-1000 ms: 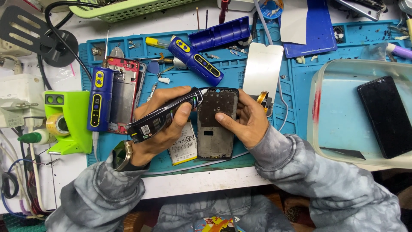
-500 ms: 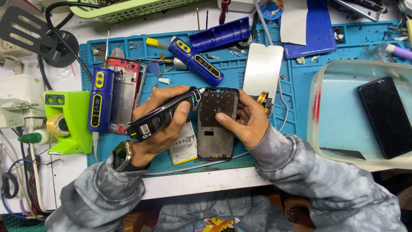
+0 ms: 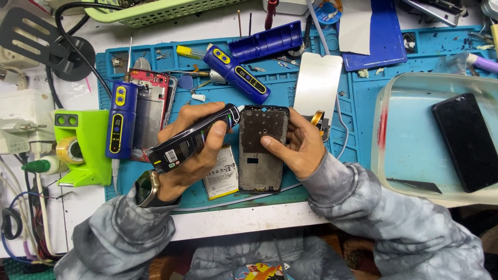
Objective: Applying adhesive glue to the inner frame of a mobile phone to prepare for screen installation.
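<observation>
Between the closed fingers of the left hand [image 3: 194, 142], a black glue tube [image 3: 194, 137] touched the phone frame [image 3: 262, 148] gripped by the right hand [image 3: 295, 142]; over-squeezing risked smearing adhesive.

The scene is bright and evenly lit from above, with colours on the blue mat [image 3: 363, 103] strong and clean. Shadows are short and soft, falling just under the hands and tools. A white panel [image 3: 317, 85] on the far side of the mat is nearly washed out, and the clear tray [image 3: 410, 150] at right shows a mild sheen. Focus is sharp at centre. The edges bow slightly, and the near sleeves look a little soft.
</observation>
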